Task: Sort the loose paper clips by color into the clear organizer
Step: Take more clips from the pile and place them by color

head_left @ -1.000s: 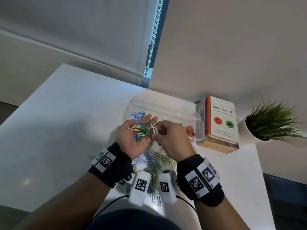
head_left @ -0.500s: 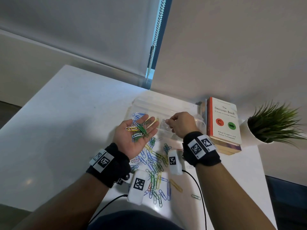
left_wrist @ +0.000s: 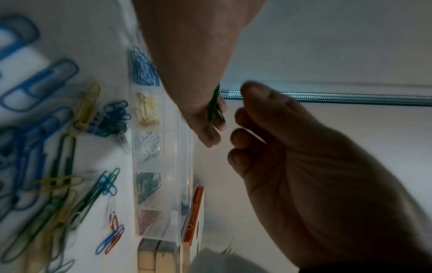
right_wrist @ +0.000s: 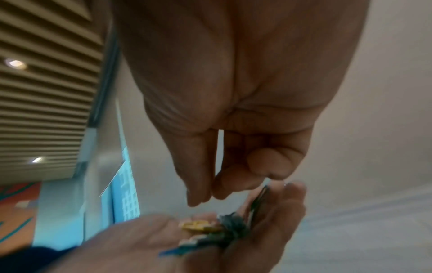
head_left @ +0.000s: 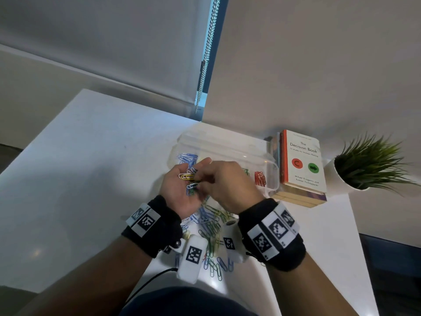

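Our right hand (head_left: 227, 181) is back from the clear organizer (head_left: 227, 153) and now over the left palm, fingertips pinched on a green clip (left_wrist: 216, 107). Left hand (head_left: 182, 190) is cupped just short of the organizer, cradling a mixed handful of clips (head_left: 190, 179). So the last drop is done and green compartment (left_wrist: 147, 186) looks next. Loose clips (head_left: 211, 226) remain nearer us than the organizer.
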{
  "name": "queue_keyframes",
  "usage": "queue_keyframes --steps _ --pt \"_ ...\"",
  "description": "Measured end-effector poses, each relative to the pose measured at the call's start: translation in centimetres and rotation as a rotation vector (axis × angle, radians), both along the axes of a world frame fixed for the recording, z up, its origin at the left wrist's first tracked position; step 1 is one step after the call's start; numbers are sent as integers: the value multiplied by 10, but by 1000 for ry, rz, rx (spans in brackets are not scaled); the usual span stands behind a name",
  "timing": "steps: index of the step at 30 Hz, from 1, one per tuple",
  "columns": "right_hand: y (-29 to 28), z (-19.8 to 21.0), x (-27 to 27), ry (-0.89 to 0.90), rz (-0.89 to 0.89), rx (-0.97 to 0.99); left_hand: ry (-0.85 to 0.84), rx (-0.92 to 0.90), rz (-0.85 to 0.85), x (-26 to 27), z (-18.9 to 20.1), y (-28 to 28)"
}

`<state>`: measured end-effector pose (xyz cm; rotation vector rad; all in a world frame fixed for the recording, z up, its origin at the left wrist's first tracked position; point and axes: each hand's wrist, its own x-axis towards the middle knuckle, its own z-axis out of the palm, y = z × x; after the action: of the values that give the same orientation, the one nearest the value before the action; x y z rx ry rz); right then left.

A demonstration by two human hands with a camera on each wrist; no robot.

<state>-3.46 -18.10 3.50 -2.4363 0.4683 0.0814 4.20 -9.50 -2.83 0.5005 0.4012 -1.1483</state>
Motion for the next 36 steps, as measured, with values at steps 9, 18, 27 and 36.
queue_keyframes --steps 9,18,27,36 --pt "15 -13 4 92 76 -177 -39 20 -112 -2 1 5" --pt "-2 -6 -11 -151 -213 328 34 -83 -30 -9 3 4" --pt "-12 3 -14 -182 -362 543 -21 -154 -98 -9 5 6" --pt "-6 -3 -8 -97 -268 248 11 -128 -80 -6 10 6"
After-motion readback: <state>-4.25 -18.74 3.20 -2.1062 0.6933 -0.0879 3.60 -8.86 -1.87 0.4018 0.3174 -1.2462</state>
